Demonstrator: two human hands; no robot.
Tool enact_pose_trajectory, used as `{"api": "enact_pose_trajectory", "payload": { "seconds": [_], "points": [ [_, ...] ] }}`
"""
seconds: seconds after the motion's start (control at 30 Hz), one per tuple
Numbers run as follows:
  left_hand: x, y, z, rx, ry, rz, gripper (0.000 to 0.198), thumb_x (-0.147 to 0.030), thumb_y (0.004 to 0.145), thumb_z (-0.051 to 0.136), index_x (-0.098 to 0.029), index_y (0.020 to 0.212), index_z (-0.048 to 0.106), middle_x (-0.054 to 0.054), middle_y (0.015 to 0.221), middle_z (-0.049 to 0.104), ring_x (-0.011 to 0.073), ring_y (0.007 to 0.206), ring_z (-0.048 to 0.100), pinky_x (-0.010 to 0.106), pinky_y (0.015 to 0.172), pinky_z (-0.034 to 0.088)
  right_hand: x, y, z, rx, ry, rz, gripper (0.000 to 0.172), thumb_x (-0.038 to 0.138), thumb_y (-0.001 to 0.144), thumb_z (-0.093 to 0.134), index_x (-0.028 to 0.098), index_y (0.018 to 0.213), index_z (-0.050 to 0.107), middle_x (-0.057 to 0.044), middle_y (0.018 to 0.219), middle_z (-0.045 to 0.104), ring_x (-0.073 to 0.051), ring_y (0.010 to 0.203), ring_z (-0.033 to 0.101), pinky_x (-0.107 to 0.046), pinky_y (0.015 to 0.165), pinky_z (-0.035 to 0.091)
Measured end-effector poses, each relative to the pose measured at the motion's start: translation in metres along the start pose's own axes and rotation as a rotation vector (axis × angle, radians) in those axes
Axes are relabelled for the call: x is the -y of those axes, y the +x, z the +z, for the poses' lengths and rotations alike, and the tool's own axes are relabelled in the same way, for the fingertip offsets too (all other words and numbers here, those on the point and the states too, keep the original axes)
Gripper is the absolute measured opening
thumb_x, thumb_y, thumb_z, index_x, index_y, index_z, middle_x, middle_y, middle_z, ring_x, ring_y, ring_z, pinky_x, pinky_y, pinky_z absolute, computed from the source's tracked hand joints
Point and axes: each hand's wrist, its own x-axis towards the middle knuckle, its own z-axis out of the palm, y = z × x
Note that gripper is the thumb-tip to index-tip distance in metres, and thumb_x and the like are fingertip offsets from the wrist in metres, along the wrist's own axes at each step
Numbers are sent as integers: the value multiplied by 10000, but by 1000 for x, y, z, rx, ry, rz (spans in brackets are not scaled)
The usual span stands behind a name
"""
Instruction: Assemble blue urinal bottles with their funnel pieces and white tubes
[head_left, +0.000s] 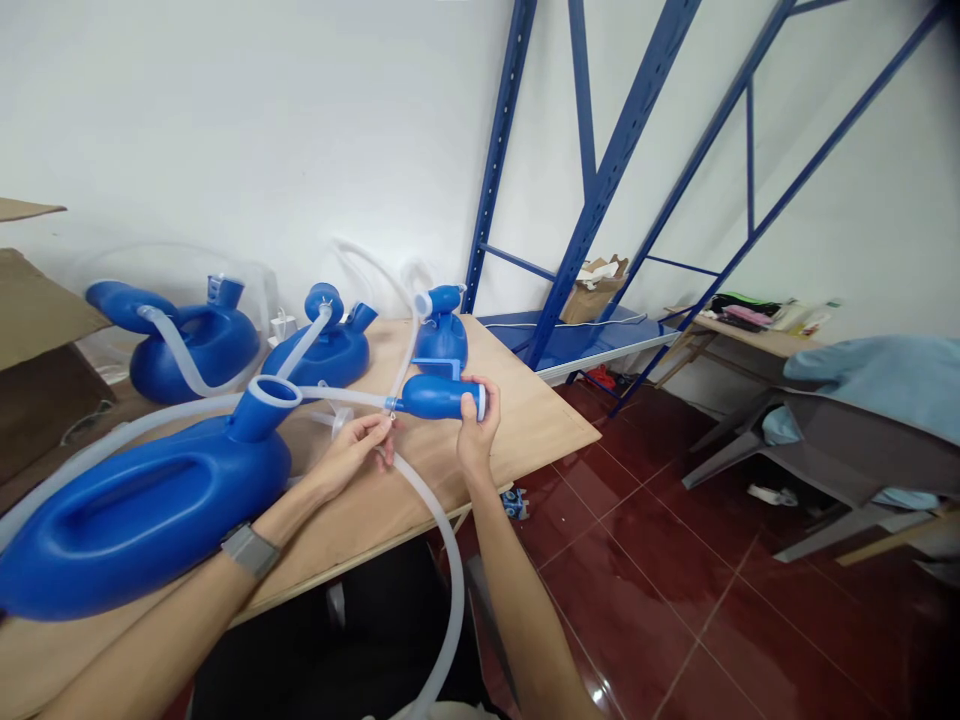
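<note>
My right hand point(475, 432) is closed around a blue plastic funnel piece point(436, 397), held just above the plywood table point(517, 420). My left hand point(358, 447) pinches the translucent white hose point(448, 560) right where it meets the narrow end of that piece. The hose curves down off the table edge toward my lap. A large blue plastic container point(142, 500) with a white-rimmed neck lies close to my left forearm, which wears a grey watch band point(250, 549).
Three more blue containers point(191, 340) point(326, 345) point(441, 335) with hoses stand at the back of the table. Cardboard boxes point(37, 330) sit at the left. A blue metal rack point(592, 200) rises behind. Red tile floor point(675, 580) and a grey chair point(847, 440) lie to the right.
</note>
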Motion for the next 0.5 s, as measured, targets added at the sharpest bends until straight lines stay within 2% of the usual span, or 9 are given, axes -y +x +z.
{"api": "enact_pose_trajectory", "payload": {
  "seconds": [0.1,0.17,0.33,0.4,0.5],
  "points": [
    [-1,-4,0,-30,123,11,551,-697,814,737,-176,994,718,3,646,625,180,574,616,285,511,471,-4,10,-5,-131,60,80,405,524,896,663,239,1181,615,-86,1238,664,-242,1176,641,-413,1005,548],
    [-2,-7,1,-61,301,80,486,-656,833,728,-189,966,737,26,703,665,193,626,633,312,580,507,-6,17,-10,-216,105,132,467,557,877,673,249,1218,585,-99,1303,635,-251,1220,629,-405,950,580],
    [-3,-13,2,-79,715,314,304,-519,906,667,-227,900,751,84,950,737,249,828,688,395,798,563,-6,37,-33,-416,171,153,533,575,833,715,260,1232,553,-114,1442,568,-256,1288,613,-412,959,592],
    [-2,-17,2,-51,802,351,297,-497,937,622,-230,930,751,101,1030,738,270,895,708,435,892,573,-7,43,-43,-488,195,170,554,589,829,714,260,1239,538,-115,1433,577,-255,1262,635,-430,960,596],
    [-4,-33,3,-22,963,382,339,-478,969,565,-226,1073,767,160,1282,707,356,1169,692,526,1062,526,-12,51,-56,-554,197,172,582,622,841,683,259,1264,518,-119,1414,595,-253,1244,654,-450,961,603]
  ]
}}
